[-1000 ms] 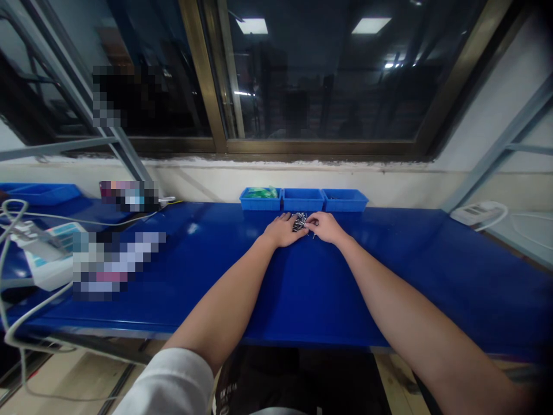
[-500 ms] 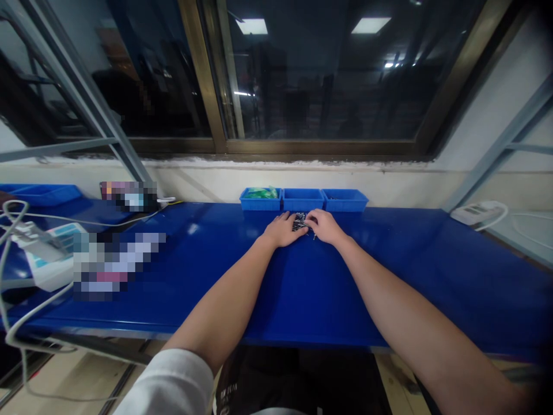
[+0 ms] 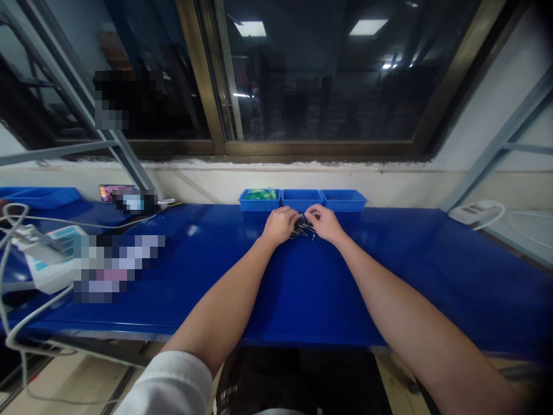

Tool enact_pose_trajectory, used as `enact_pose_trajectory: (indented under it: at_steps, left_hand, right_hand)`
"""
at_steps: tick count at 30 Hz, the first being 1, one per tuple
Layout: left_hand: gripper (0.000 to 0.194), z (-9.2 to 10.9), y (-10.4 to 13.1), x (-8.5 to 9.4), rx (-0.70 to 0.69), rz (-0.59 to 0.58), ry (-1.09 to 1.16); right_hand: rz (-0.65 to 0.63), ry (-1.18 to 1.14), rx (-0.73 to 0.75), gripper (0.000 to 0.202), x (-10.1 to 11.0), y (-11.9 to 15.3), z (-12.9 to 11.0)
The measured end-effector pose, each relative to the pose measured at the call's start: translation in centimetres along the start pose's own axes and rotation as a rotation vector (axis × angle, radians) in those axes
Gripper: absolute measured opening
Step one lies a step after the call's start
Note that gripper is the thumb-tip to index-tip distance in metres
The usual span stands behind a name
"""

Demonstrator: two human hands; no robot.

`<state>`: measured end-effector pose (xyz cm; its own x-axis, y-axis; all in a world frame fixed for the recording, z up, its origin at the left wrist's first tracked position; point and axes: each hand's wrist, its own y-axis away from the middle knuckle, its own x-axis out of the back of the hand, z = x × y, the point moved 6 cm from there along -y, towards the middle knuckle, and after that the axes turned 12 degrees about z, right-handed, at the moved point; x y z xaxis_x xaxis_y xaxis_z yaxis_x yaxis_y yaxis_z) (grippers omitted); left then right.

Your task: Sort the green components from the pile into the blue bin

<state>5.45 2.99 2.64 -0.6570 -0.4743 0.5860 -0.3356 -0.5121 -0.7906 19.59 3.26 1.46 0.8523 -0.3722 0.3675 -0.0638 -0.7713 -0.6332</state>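
Observation:
A small pile of thin, screw-like metal pieces, dark and silvery, lies on the blue table between my two hands. At its left edge is my left hand, fingers bent and drawn together, the tips reaching the top of the pile. From the right, my right hand has thumb and forefinger closed in a pinch over the pile's upper side. Anything between either set of fingertips is too small to make out. One loose piece sits at the pile's near right edge.
Behind my hands stand three blue bins against the wall: the left bin holds a green bag, beside a middle bin and a right bin. A white device with cables is at left; another white device is at far right.
My left hand, which lay flat over the pile with its thumb out, has lifted and curled its fingers. More metal pieces show. The right hand stays pinched, slightly higher.

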Motion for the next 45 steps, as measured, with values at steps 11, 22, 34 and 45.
enact_pose_trajectory:
  at_steps: [11, 22, 34, 45]
  left_hand:
    - [0.05, -0.9, 0.3, 0.1, 0.194, 0.005, -0.13]
    - [0.064, -2.4, 1.3, -0.6, 0.417, -0.194, -0.232]
    - [0.095, -0.9, 2.2, -1.7, 0.294, -0.465, -0.169]
    - [0.09, -0.6, 2.5, -2.4, 0.253, -0.551, -0.137]
  right_hand:
    - [0.306, -0.131, -0.207, 0.022, 3.0, -0.7, 0.9]
    - [0.316, 0.45, -0.19, 0.062, 4.9, -1.1, 3.3]
    - [-0.065, 0.614, -0.105, 0.046, 0.7, -0.1, 2.6]
    - [-0.157, 0.446, 0.027, 0.017, -0.8, 0.3, 2.3]
